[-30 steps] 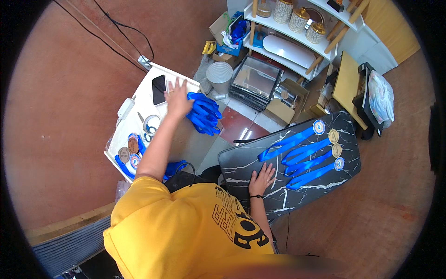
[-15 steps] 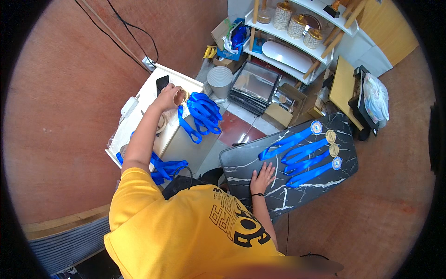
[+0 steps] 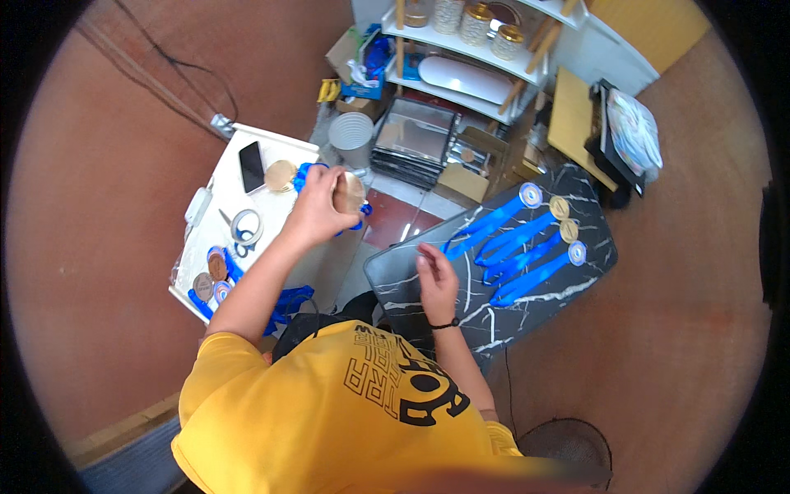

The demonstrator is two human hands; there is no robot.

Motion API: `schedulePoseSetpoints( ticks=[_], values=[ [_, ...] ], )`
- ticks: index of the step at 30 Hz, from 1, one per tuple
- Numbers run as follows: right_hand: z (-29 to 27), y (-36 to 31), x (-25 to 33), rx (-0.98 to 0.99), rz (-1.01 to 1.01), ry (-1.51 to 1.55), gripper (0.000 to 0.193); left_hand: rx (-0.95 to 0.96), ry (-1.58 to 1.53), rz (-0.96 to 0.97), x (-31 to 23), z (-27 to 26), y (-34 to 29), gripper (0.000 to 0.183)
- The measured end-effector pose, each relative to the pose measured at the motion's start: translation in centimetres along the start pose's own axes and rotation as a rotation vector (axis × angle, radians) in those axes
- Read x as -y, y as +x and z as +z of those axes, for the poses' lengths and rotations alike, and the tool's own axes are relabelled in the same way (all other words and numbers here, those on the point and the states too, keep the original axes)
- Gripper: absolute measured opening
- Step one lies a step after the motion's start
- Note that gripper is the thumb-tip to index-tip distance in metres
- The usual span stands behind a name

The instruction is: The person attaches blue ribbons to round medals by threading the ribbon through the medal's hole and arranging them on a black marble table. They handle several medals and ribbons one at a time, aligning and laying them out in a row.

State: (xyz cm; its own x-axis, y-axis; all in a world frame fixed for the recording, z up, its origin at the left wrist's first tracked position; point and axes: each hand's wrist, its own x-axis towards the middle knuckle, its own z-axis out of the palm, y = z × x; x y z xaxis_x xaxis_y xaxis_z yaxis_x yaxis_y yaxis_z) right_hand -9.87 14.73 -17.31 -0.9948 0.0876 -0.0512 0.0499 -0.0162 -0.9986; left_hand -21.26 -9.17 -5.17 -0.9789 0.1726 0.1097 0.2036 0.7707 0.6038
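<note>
My left hand (image 3: 319, 212) is closed on a gold medal (image 3: 350, 193), held by its rim just past the edge of the white cabinet top (image 3: 196, 247). Bits of blue ribbon show around that hand; most of the ribbon is hidden behind it. Another gold medal (image 3: 281, 176) lies on the cabinet beside a phone (image 3: 252, 167). With nothing in it, my right hand (image 3: 438, 286) is open over the near left part of the black marbled table (image 3: 411, 309). Several medals on blue ribbons lie there in a row, including a white-and-blue-faced medal (image 3: 531, 195) and a gold-faced medal (image 3: 569, 230).
A tape roll (image 3: 246, 225), scissors (image 3: 244, 249) and a cluster of medals (image 3: 217, 267) sit on the cabinet nearer me. Beyond the gap between the surfaces stand a grey bin (image 3: 350, 136), stacked dark frames (image 3: 415, 142), a cardboard box (image 3: 462, 183) and white shelves (image 3: 461, 45).
My left hand has moved right and toward me, bringing a gold medal off the pile. My right hand has lifted from lying flat on the black table. The whole view has shifted.
</note>
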Motion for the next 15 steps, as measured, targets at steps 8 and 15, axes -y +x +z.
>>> schedulePoseSetpoints(
  ticks=[8, 15],
  values=[
    [-0.2, 1.2, 4.0, -0.229, 0.128, 0.534, 0.036, 0.007, -0.337, 0.021, -9.0, 12.3, -2.1, 0.074],
    [-9.0, -0.9, 5.0, -0.327, 0.080, 0.259, 0.026, 0.619, -0.345, 0.334, -10.6, 11.7, -1.5, 0.100]
  ],
)
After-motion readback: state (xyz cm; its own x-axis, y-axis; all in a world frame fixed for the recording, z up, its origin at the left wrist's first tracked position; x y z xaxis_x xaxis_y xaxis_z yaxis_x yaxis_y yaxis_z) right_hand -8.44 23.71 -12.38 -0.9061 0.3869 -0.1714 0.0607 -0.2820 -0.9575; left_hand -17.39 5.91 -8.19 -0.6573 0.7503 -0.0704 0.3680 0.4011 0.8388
